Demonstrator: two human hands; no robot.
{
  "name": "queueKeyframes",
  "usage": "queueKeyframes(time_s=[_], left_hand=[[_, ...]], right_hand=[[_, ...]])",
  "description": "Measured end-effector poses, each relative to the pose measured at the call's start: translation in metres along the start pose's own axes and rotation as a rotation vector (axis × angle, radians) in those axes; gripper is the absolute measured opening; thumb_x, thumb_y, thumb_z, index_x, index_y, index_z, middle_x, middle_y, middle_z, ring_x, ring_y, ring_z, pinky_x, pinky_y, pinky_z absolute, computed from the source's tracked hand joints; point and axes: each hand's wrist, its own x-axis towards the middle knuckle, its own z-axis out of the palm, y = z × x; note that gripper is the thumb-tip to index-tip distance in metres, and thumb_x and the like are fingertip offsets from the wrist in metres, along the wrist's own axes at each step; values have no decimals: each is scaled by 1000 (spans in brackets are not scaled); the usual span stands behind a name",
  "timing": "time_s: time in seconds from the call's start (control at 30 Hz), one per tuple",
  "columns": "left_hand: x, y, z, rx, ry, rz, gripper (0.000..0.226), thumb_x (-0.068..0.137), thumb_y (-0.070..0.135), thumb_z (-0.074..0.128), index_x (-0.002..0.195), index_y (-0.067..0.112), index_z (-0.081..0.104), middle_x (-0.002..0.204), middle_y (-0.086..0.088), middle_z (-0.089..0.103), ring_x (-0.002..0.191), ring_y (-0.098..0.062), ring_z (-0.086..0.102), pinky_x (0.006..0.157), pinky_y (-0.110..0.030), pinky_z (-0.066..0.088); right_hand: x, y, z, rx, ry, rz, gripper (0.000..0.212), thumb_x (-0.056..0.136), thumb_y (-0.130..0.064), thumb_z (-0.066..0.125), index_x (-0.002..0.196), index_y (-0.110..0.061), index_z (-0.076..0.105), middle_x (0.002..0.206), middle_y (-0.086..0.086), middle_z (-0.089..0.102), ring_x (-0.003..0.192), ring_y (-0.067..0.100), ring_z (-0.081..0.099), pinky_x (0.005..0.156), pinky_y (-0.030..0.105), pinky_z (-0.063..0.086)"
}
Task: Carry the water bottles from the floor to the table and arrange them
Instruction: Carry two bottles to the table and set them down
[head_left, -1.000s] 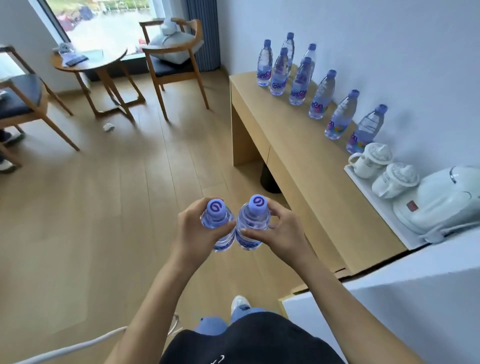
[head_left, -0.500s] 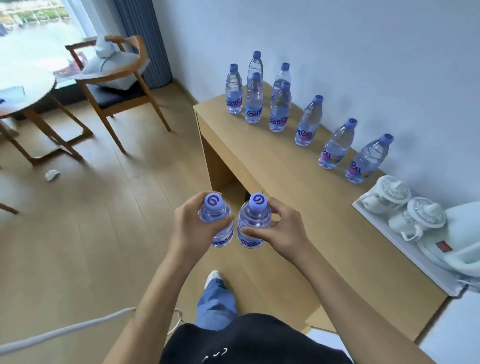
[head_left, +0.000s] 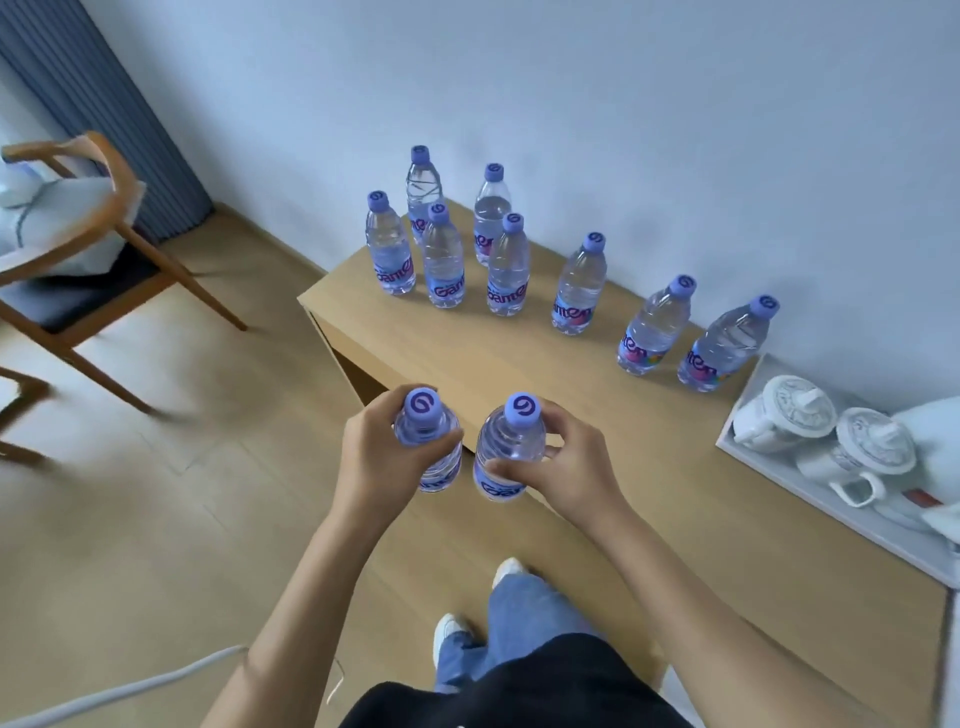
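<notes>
My left hand (head_left: 382, 452) grips a clear water bottle (head_left: 428, 441) with a purple cap, held upright. My right hand (head_left: 566, 467) grips a second such bottle (head_left: 506, 452) beside it. Both bottles hang in front of the near left edge of the light wooden table (head_left: 545, 374). Several more purple-capped bottles (head_left: 506, 270) stand on the table: a cluster at the far left end and a row running right along the wall to the last bottle (head_left: 727, 345).
A white tray (head_left: 831, 509) with two white lidded cups (head_left: 789, 410) and a kettle sits at the table's right end. A wooden chair (head_left: 88, 249) with a cushion stands on the wooden floor at left. A white cable (head_left: 104, 691) lies lower left.
I have stepped closer to the table and turned right, so the table now fills the middle of the view. Both hands hold their bottles as before, now slightly further apart.
</notes>
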Motion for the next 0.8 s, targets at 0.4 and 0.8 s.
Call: queueKeyframes(time_s=[0.4,0.8], left_hand=[[147,-16,83,-43,-110,-137,35,67,9,86,86,30,64,75,18,67,69,7,60,64,-9,47],[206,-39,140,31,-120,-148,41,63,8,86,82,35,63,76,14,66,70,3,58,69,-16,45]], right_hand=[[131,12,-57,-115,172,92,48,60,-18,87,103,-30,67,91,-12,72,89,9,67,87,40,54],[182,52,-80,-147,236,231,54,60,-18,87,99,-38,55,91,-22,68,87,0,64,77,23,51]])
